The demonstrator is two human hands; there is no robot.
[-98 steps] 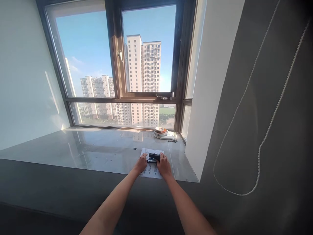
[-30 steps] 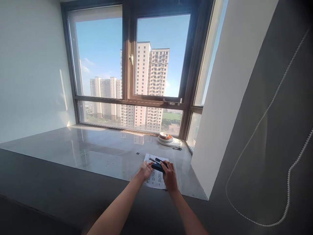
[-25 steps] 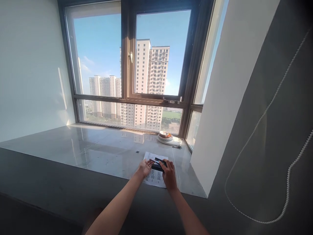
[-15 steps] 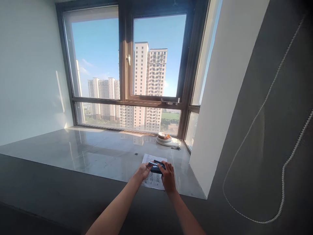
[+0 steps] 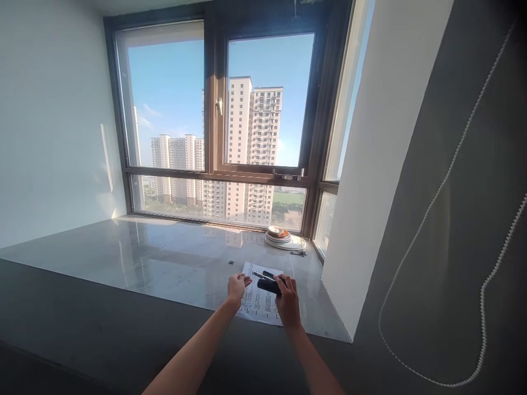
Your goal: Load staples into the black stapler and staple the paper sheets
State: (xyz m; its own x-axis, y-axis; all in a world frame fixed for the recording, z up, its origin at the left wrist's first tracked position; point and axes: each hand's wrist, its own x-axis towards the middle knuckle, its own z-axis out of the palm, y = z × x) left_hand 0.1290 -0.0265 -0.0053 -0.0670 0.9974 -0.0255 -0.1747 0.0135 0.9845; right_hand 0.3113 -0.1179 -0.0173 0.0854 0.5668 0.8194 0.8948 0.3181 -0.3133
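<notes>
My right hand [image 5: 287, 300] is closed around a black stapler [image 5: 267, 283], held just above a printed sheet of paper [image 5: 258, 305] on the grey stone window sill [image 5: 164, 263]. The stapler's top looks lifted open, with a thin metal rail pointing left. My left hand [image 5: 236, 287] hovers beside the sheet's left edge, a short gap from the stapler's tip. Its fingers are curled with thumb and fingertips pinched together; whatever they hold is too small to make out.
A stack of white plates with an orange-rimmed one on top [image 5: 279, 238] stands at the back right of the sill, with a small dark object [image 5: 300, 253] beside it. Tiny dark bits [image 5: 231, 262] lie left of the paper. A bead chain [image 5: 436, 186] hangs on the dark wall at right.
One second ago my left hand lay open, palm up, beside the stapler; it then touched the stapler's tip and has drawn back left with fingers pinched. My right hand kept its grip.
</notes>
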